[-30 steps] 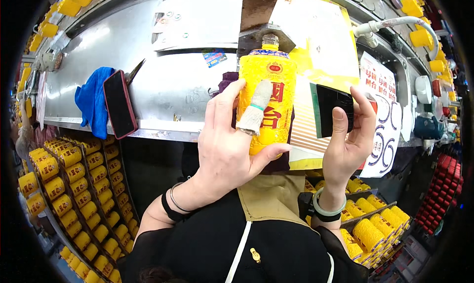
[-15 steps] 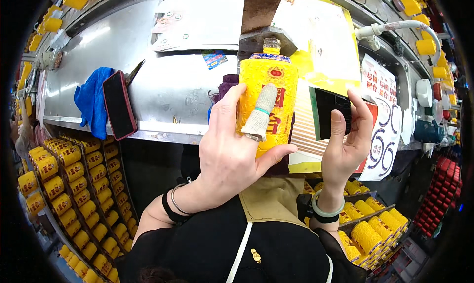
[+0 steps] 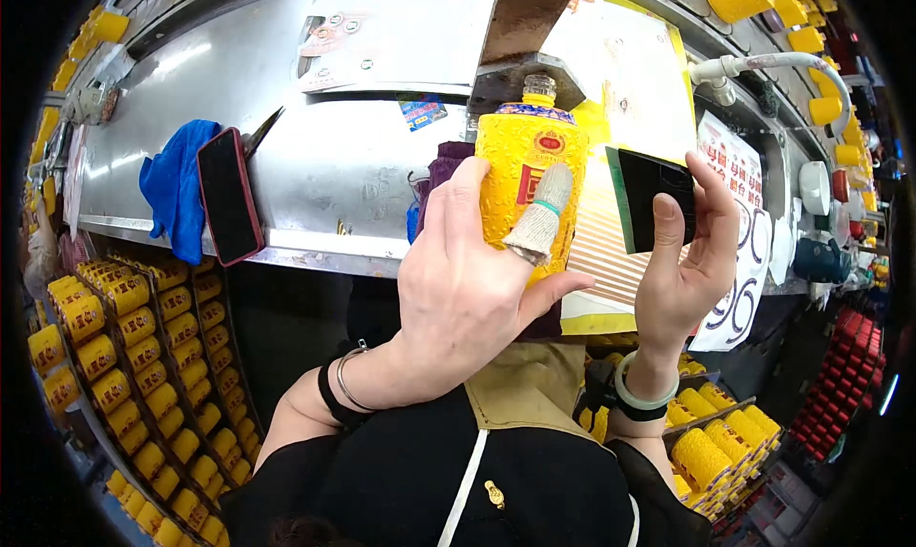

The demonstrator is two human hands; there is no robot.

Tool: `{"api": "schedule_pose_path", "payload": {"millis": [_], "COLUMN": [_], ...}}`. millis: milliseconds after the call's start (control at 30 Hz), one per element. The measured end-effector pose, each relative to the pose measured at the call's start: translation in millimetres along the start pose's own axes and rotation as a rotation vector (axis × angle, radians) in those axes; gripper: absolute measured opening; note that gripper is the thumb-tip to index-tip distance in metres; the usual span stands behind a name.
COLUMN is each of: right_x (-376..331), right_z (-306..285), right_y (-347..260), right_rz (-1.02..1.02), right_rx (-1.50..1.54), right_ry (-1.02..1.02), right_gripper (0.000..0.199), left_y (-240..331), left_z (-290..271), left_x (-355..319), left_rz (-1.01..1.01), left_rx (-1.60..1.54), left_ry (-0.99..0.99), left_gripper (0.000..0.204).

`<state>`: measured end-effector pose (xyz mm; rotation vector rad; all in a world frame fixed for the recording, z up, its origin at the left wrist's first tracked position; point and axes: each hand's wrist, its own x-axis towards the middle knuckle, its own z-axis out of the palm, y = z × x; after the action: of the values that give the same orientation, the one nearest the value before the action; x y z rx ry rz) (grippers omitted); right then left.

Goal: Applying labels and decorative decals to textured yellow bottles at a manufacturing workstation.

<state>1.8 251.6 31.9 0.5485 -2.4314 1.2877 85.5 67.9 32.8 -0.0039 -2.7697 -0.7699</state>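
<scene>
- One yellow, embossed bottle w/ a flat front sits mid-view, neck toward 12 o'clock, near a dark metal plate; can't tell if they touch.
- L hand: loosely grasping the bottle, fingers along its 9 o'clock side, thumb across the 5 o'clock end. Pressure can't be told.
- Its index finger wears a grey knit finger sleeve w/ green band, lying over the front.
- R hand: half-curled, seemingly pinching a flat black piece w/ green edge at 3 o'clock, apart from the bottle.
- Done, afaict: red oval emblem and blue patterned shoulder band are on; a red character shows below, partly hidden by the sleeve.
- Not done / unknown: clear glass neck has no cap. Lower front is mostly under the L hand, so can't say if it's finished; back unseen. Upper front looks near complete, imo.
- Purple cloth peeks out at 9 o'clock.
- Other pcs: racked yellow cylinders w/ red marks at 8 o'clock; more yellow cylinders at 5 o'clock, markings too small to judge.
</scene>
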Motion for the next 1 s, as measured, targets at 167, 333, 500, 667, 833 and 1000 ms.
{"api": "schedule_pose_path", "payload": {"millis": [167,333,500,667,833,1000], "right_x": [3.5,5.0,38.7,79.3,58.7,17.6], "right_z": [1.8,3.1,6.6,33.9,26.1,9.0], "right_y": [-3.5,-0.7,-22.2,-8.3,-7.6,-34.6], "right_rz": [-0.003,-0.001,-0.249,-0.556,-0.924,-0.88], "right_rx": [-0.013,-0.019,0.027,-0.087,-0.202,0.042], "right_ry": [0.011,-0.028,-0.29,-0.169,-0.192,-0.75], "right_gripper": [0.033,0.032,0.028,0.037,0.038,0.041], "left_y": [-12.6,-10.8,-15.0,-23.3,-49.7,-62.0], "left_z": [5.5,-0.5,2.1,-0.8,4.0,9.7], "left_x": [-9.9,-9.1,-9.9,-10.4,-26.7,-33.3], "left_rz": [0.029,0.046,0.065,0.09,-0.146,-0.149], "left_rx": [-0.102,-0.11,-0.164,-0.277,-0.895,-0.915], "left_ry": [0.097,0.043,0.128,0.148,0.096,0.089], "left_gripper": [0.077,0.078,0.082,0.078,0.071,0.082]}}
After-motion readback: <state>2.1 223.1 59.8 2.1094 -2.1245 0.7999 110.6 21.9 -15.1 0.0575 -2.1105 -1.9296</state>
